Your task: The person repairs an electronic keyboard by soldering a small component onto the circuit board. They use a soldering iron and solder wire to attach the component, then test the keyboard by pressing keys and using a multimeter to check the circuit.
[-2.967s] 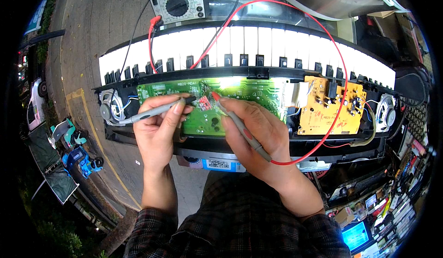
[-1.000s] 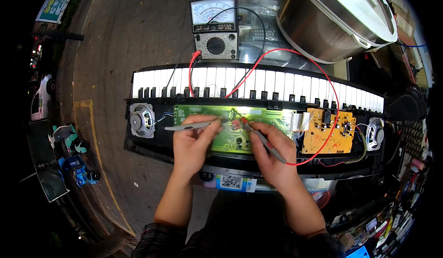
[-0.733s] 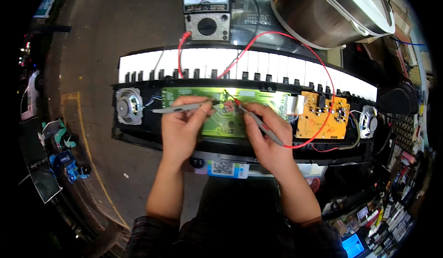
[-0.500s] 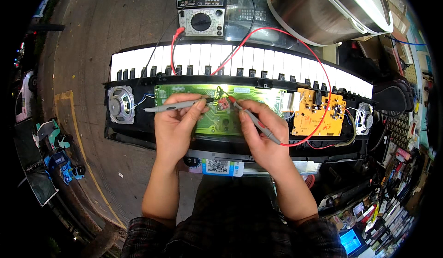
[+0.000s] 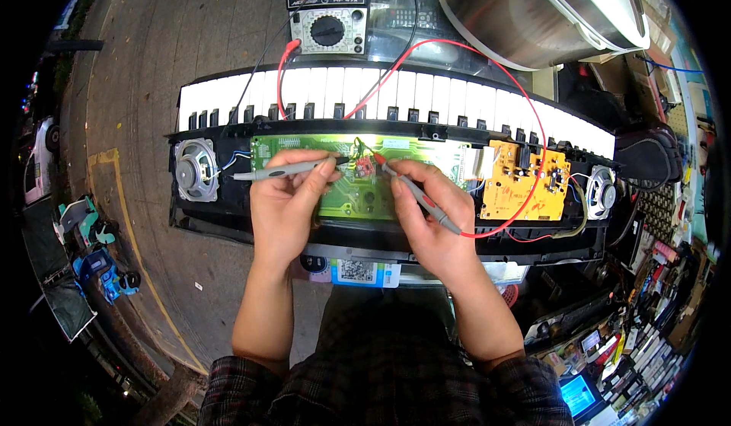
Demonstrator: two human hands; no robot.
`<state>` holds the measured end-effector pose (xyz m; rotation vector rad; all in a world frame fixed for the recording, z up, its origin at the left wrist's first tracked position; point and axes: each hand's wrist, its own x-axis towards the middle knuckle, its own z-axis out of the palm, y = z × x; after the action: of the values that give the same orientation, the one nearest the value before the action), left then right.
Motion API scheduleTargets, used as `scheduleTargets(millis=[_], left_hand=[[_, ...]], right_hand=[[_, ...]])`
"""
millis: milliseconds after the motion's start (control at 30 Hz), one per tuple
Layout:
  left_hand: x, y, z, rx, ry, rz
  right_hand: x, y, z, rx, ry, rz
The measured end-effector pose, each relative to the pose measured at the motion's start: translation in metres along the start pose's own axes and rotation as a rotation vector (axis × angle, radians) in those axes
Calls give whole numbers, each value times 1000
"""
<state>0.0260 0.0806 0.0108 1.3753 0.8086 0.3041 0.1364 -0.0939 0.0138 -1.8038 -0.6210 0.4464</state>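
Observation:
Across the middle lies an opened electronic keyboard, its insides bared on the near side. My left hand pinches a grey test probe with a black tip, pointing right. In my right hand is a grey and red test probe, its red tip slanting up and left. Both tips are close to a small red board with thin wires, on the green circuit board. Whether they touch it I cannot tell. An analog multimeter stands beyond the keys, with red and black leads.
A speaker sits at the keyboard's left end, another speaker at its right. Beside the green board is an orange circuit board. A large steel pot stands at far right. The red lead loops over the keys.
The keyboard and multimeter sit slightly further left and higher in view. Both hands keep their grip on the probes, whose tips stay near the small red board.

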Motion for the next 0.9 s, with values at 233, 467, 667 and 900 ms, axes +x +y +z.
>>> scheduleTargets(millis=[233,467,667,900], left_hand=[[0,-5,-2,-27,-1,25],[0,-6,-1,-50,-24,28],[3,-8,-4,-102,-49,22],[2,-6,-2,-167,-42,11]], right_hand=[[-1,0,1,-35,-13,-1],[-2,2,4,-54,19,-18],[-6,2,3,-54,-24,83],[-7,2,5,75,31,148]])
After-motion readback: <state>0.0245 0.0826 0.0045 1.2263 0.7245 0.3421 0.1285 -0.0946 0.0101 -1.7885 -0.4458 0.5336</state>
